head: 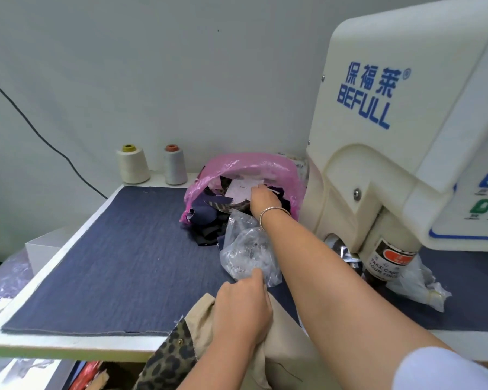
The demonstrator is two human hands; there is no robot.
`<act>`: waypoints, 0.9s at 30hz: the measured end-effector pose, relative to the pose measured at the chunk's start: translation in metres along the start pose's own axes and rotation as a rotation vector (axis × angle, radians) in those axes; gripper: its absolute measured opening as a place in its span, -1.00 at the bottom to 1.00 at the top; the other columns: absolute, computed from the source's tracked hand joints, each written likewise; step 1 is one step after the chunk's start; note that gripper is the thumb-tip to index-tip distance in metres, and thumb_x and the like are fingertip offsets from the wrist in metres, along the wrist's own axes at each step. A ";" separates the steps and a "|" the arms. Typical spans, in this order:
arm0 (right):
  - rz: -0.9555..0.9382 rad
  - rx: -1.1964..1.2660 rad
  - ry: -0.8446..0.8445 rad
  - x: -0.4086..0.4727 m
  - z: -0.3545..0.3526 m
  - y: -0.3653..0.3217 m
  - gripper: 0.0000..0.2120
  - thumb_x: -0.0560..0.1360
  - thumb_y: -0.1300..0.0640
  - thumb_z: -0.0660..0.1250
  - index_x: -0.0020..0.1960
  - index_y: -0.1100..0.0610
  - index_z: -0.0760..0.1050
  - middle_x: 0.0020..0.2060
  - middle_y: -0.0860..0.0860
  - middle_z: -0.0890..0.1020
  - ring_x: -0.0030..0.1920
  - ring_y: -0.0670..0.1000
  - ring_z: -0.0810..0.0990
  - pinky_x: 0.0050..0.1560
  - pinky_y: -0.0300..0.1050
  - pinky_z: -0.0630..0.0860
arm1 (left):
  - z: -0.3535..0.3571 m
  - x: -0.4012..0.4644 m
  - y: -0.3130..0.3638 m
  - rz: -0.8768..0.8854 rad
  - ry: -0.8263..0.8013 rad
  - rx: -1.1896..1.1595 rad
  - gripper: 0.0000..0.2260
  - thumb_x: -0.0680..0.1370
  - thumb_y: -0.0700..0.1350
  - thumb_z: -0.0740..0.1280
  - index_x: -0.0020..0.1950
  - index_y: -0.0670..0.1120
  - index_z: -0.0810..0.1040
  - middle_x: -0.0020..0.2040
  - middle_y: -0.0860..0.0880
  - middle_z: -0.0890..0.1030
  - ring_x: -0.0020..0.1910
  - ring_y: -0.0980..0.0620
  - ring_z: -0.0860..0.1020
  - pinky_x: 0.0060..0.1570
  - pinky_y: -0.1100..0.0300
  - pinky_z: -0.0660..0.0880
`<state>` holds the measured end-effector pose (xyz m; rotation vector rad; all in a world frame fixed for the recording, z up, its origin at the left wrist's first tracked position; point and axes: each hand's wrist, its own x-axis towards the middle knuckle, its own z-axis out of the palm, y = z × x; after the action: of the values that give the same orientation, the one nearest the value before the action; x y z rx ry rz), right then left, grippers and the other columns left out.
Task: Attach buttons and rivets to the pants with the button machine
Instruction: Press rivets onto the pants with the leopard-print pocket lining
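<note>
Beige pants (282,358) with a leopard-print lining (169,358) lie over the table's front edge. My left hand (243,308) grips the beige fabric, its thumb touching a clear plastic bag (248,249) of small metal parts. My right hand (262,198) reaches far back into a pink plastic bag (237,167) full of fabric scraps; its fingertips are among the scraps and what they hold is hidden. The cream button machine (392,142) stands at the right, its press head (386,260) just right of my right forearm.
A dark denim mat (124,249) covers the white table (54,350). Two thread cones (133,164) (175,164) stand at the back by the wall. Crumpled clear plastic (420,285) lies under the machine head. A black cable (40,133) runs down the wall.
</note>
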<state>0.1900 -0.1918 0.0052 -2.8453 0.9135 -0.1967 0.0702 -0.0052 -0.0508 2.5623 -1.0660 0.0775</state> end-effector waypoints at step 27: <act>0.091 1.809 -0.136 -0.158 -0.045 -0.048 -0.86 0.58 0.10 0.19 -0.04 0.19 0.37 -0.43 0.03 0.38 -0.59 -0.02 0.42 -0.37 -0.09 0.55 | -0.002 -0.001 -0.008 -0.085 -0.006 -0.244 -0.81 0.53 -0.02 0.19 -0.28 0.00 0.31 -0.20 -0.07 0.57 -0.19 -0.15 0.54 -0.28 0.08 0.35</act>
<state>0.0826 -0.0650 0.0453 -1.1055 0.3606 -0.4711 0.0753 0.0021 -0.0514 2.3849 -0.9062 -0.0775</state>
